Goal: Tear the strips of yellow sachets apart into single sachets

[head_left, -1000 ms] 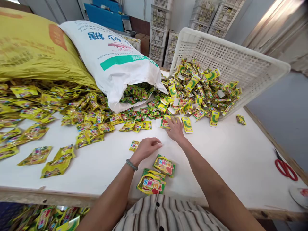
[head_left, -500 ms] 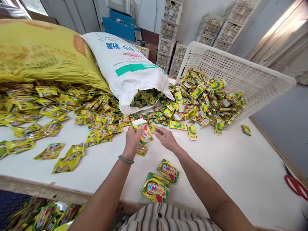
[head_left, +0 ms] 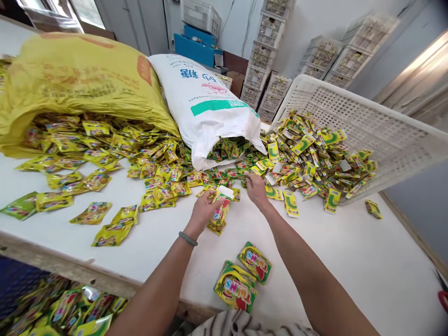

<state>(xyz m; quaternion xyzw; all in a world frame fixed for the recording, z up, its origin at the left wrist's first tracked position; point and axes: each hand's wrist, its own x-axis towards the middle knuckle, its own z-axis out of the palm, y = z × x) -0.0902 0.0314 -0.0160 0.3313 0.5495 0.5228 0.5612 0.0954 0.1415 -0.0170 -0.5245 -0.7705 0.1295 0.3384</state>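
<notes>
My left hand (head_left: pixel 203 213) is closed around a small yellow-green cardboard candy box (head_left: pixel 223 204), its white end flap standing up. Fingers bent together, my right hand (head_left: pixel 257 190) reaches the edge of the small green candy packets (head_left: pixel 231 172) that spill from a white sack (head_left: pixel 217 112). What lies between its fingertips is too small to make out. Below the hands, near the table's front edge, several filled candy boxes (head_left: pixel 235 289) marked TWINS lie together. A few yellow packets (head_left: pixel 217 228) rest under the held box.
A large yellow sack (head_left: pixel 87 79) spills yellow candy packets (head_left: pixel 157 182) on the left. A tipped white crate (head_left: pixel 364 116) spills small flat boxes (head_left: pixel 308 149) on the right. Red-handled scissors (head_left: pixel 444 298) lie at the right edge. Stacked crates (head_left: pixel 259 65) stand behind.
My right hand has moved away from the box to the green packets. My left hand still holds the box, now turned more upright. The view has shifted a little left.
</notes>
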